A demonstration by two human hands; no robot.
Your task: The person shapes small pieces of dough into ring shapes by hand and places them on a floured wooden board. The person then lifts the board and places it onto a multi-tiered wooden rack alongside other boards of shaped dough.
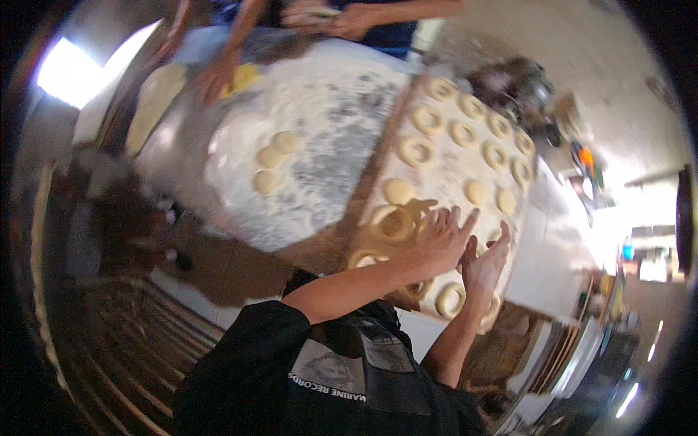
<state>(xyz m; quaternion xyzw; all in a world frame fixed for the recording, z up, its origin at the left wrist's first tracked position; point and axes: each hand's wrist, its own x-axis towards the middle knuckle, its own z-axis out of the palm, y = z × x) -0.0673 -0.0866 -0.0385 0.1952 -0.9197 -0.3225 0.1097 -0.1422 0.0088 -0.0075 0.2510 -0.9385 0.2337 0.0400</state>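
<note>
Several pale dough rings [417, 151] lie in rows on a wooden board [451, 168] in front of me. A few solid dough rounds [476, 192] sit among them, just beyond my hands. My left hand [445, 240] hovers over or touches the near part of the board, its fingers stretched out. Close to its right, my right hand [486, 267] is raised with its fingers apart. I cannot tell whether either hand touches dough; the hands hide that part. A thick dough ring [393, 223] lies just left of my left hand.
A floured table [313, 80] stands left of the board, with a few dough rounds [270, 158] on it. Across it, another person's hand [218, 78] is near a yellow piece [245, 78]; other hands [349, 20] show farther along. Blurred dark items [520, 83] lie beyond the board.
</note>
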